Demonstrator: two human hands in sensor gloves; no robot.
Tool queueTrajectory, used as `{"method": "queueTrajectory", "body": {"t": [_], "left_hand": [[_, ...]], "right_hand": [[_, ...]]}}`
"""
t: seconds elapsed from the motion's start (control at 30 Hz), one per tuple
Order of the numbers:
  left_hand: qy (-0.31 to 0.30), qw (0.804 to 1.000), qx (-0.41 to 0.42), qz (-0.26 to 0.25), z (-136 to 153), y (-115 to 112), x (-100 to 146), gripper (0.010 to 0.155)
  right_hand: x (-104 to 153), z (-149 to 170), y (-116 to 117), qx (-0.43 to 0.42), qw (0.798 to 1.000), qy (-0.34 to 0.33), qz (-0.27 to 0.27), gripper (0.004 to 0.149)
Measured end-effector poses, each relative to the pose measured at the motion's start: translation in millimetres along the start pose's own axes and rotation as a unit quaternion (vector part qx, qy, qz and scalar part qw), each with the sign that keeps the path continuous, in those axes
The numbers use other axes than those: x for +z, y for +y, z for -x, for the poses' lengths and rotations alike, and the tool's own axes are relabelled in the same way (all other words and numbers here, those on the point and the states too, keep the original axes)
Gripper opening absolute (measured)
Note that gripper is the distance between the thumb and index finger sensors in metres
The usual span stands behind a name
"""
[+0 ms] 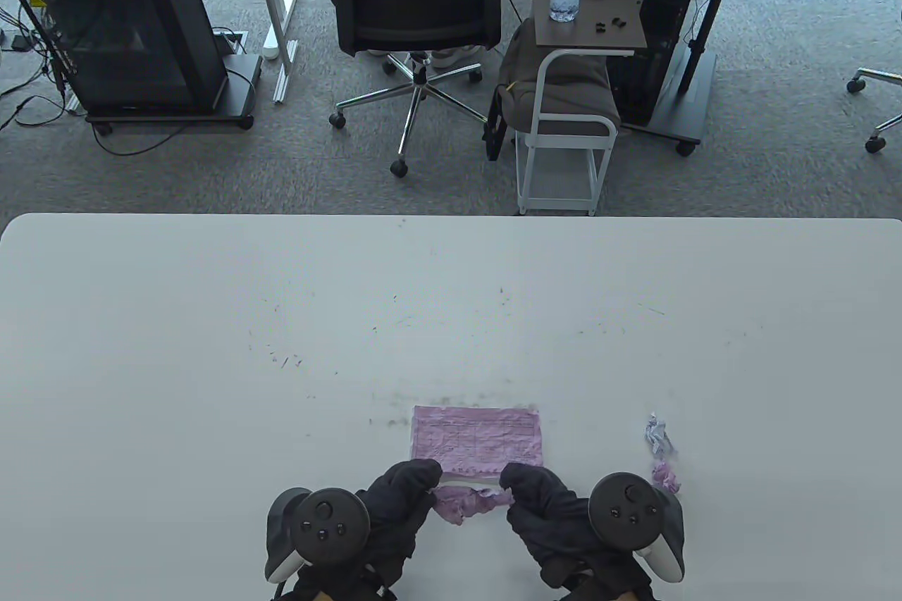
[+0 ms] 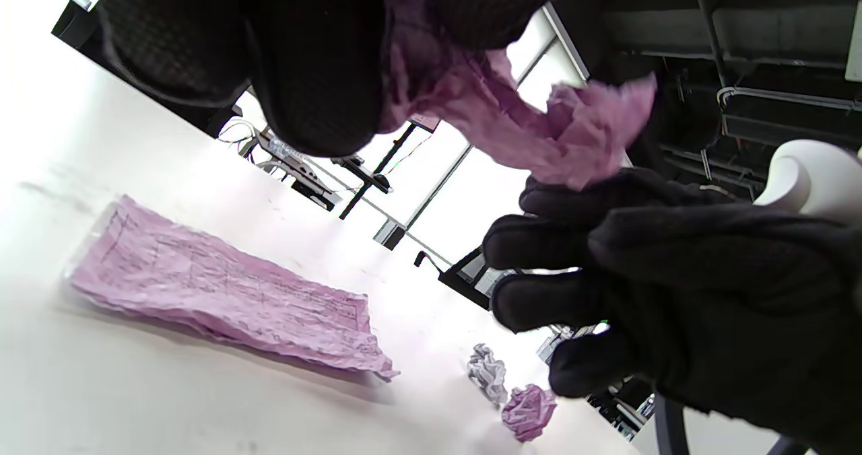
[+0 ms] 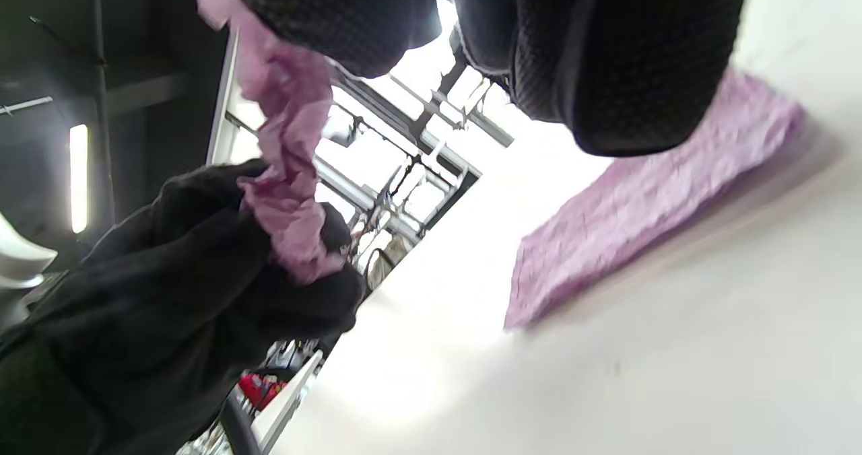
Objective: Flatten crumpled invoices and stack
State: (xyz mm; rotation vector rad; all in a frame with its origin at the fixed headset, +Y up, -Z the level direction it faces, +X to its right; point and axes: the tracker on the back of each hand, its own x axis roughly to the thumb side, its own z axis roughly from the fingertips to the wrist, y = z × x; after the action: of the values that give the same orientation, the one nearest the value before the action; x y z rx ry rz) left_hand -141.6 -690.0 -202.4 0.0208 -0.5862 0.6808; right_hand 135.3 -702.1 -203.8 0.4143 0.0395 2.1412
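Near the bench (image 1: 211, 347) edge, left hand (image 1: 394, 509) and right hand (image 1: 542, 509) each pinch the crumpled pink invoice (image 1: 468, 502). Pull gently apart; hard tugs could tear it.

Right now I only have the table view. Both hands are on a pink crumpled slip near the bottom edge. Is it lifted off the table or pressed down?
Observer: Lifted. In the left wrist view the crumpled pink invoice hangs in the air between the left hand and the right hand, above the table.
Operator: Is it opened up at all?
Observer: Barely. In the right wrist view it is a twisted, wrinkled strip.
Operator: Is the flattened pink sheet lying flat?
Observer: Mostly. The left wrist view shows the flattened pink invoice wrinkled, its near corner curling up slightly.
Operator: What's left to do?
Observer: Two balls lie side by side: a white crumpled ball and a pink crumpled ball.
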Motion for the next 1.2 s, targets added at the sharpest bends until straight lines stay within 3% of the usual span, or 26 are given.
{"method": "queueTrajectory", "body": {"t": [0.1,0.2,0.33,0.4,0.47,0.63,0.73,0.83,0.93,1.0,1.07,1.2], "left_hand": [[-0.032,0.997,-0.076,0.004,-11,-2,-1,0.044],[-0.063,0.988,-0.136,0.024,-25,-9,-3,0.044],[-0.107,0.983,-0.138,0.056,-38,-21,-5,0.047],[-0.105,0.989,-0.097,0.044,-35,-21,-5,0.049],[-0.097,0.993,-0.065,0.029,-31,-17,-4,0.049],[-0.029,1.000,-0.009,-0.008,-15,-11,-2,0.056],[0.014,0.995,0.087,0.040,-1,-15,-3,0.089],[0.033,0.979,0.174,0.099,8,-26,-5,0.098],[0.064,0.951,0.276,0.124,15,-39,-7,0.082],[0.093,0.943,0.304,0.098,19,-42,-7,0.065],[0.097,0.948,0.290,0.087,23,-40,-8,0.052],[0.081,0.967,0.224,0.088,26,-34,-9,0.053]], "right_hand": [[5,-1,-7,-0.001,0.998,-0.028,0.065,0.062],[8,-10,-11,0.010,0.995,-0.061,0.077,0.071],[4,-16,9,0.025,0.996,-0.066,-0.056,0.085],[-1,-14,24,0.051,0.991,-0.052,-0.113,0.080],[-5,-12,33,0.050,0.990,-0.053,-0.124,0.056],[-6,-12,36,0.043,0.995,-0.047,-0.076,0.043],[-4,-10,33,0.057,0.996,-0.051,-0.042,0.042],[-3,-9,33,0.027,0.998,-0.049,-0.021,0.041],[-3,-10,35,0.029,0.998,-0.052,-0.024,0.040],[-3,-10,37,0.058,0.996,-0.054,-0.039,0.040],[-3,-9,38,0.075,0.995,-0.054,-0.048,0.039],[-6,-2,33,0.018,0.999,-0.027,-0.016,0.038]]}}
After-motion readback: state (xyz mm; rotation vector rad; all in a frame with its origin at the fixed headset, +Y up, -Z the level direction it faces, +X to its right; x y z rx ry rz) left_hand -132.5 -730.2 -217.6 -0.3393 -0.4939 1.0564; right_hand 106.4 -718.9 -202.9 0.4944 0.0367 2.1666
